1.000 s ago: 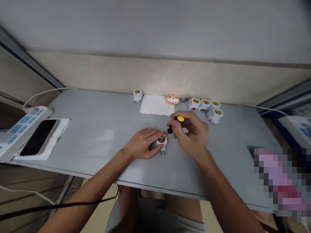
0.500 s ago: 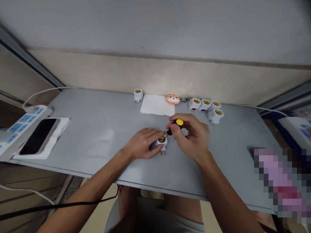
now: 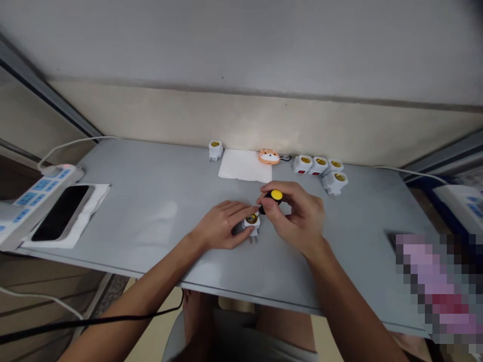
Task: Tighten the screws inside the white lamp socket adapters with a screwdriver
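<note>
Head view of a grey table (image 3: 151,211). The left hand (image 3: 221,226) is lying near the table's centre with fingers curled, pinning a white lamp-socket adapter (image 3: 251,223) against the surface; the adapter's prongs are pointing toward 6 o'clock and its brass-lined opening is facing up. The right hand (image 3: 298,216), just at 3 o'clock of the adapter, is gripping a short screwdriver (image 3: 270,199) with a black handle and yellow cap, its shaft slanting down toward 8 o'clock into the socket opening; the tip is hidden inside. At 12 o'clock of the hands, a white paper sheet (image 3: 245,166) is lying flat near the wall, with a single adapter (image 3: 215,149) just at its 10 o'clock corner and an orange animal-face trinket (image 3: 269,156) touching its 2 o'clock corner. At 2 o'clock, a cluster of four adapters (image 3: 320,168) is standing close together, well apart from the hands. Far at 9 o'clock, a phone (image 3: 60,212) is resting on white paper beside a power strip (image 3: 33,191) with blue sockets. A pixelated patch is covering the 4 o'clock corner.
</note>
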Demonstrator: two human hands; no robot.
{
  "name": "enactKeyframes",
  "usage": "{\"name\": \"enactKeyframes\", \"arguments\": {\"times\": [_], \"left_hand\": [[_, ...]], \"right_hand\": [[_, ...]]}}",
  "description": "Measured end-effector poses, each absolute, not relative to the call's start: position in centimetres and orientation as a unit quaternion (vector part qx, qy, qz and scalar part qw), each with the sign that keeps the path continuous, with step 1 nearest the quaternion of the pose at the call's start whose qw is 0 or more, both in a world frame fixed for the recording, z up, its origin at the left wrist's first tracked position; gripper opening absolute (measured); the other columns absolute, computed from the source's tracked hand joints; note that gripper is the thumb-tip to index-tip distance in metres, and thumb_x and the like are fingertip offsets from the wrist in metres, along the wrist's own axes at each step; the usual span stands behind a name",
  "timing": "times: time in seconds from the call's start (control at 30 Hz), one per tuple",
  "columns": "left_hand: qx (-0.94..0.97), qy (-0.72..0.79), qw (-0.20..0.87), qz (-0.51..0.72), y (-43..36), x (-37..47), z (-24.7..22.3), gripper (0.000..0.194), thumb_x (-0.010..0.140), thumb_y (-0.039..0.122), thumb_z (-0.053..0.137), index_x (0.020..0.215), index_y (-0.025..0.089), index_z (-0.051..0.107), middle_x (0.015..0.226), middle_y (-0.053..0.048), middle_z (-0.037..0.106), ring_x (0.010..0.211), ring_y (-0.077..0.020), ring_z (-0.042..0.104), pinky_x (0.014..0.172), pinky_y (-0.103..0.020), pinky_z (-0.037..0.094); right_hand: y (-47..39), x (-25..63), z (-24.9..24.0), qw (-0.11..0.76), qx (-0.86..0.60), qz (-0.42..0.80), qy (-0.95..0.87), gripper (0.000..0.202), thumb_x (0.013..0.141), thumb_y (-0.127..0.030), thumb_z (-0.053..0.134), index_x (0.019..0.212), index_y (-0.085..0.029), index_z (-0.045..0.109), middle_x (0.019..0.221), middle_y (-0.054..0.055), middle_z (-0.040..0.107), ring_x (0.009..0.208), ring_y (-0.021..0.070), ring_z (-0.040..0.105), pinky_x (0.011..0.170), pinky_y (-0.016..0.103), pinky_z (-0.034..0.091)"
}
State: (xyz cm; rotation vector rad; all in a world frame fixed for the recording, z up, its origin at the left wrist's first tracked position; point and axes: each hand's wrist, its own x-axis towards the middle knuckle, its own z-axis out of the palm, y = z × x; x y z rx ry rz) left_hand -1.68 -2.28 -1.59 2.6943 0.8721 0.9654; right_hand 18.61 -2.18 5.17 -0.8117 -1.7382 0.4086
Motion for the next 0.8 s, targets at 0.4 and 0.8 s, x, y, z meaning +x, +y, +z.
{"name": "enactKeyframes", "arguments": {"times": [0.4, 0.8], "left_hand": [[0.897, 0.287, 0.084, 0.326, -2.2, -1.6, -1.3, 0.032, 0.1, 0.028, 0.06, 0.13, 0.017, 0.06, 0.115, -0.011, 0.076, 0.105, -0.0249, 0.074, 0.09, -0.039, 0.059], [0.891, 0.277, 0.063, 0.355, -2.1, -1.5, -1.6, 0.03, 0.098, 0.026, 0.058, 0.126, 0.016, 0.062, 0.108, -0.011, 0.076, 0.102, -0.0254, 0.074, 0.088, -0.042, 0.062]], "right_hand": [[-1.6, 17.4, 5.0, 0.606, -0.31, 0.232, -0.695, 0.024, 0.091, -0.01, 0.065, 0.084, -0.024, 0.047, 0.076, -0.004, 0.055, 0.066, 0.0107, 0.054, 0.061, 0.027, 0.045], [-2.3, 16.2, 4.1, 0.599, -0.276, 0.328, -0.677, 0.006, 0.099, -0.022, 0.067, 0.098, -0.026, 0.062, 0.09, -0.001, 0.062, 0.076, 0.0125, 0.061, 0.069, 0.028, 0.05]]}}
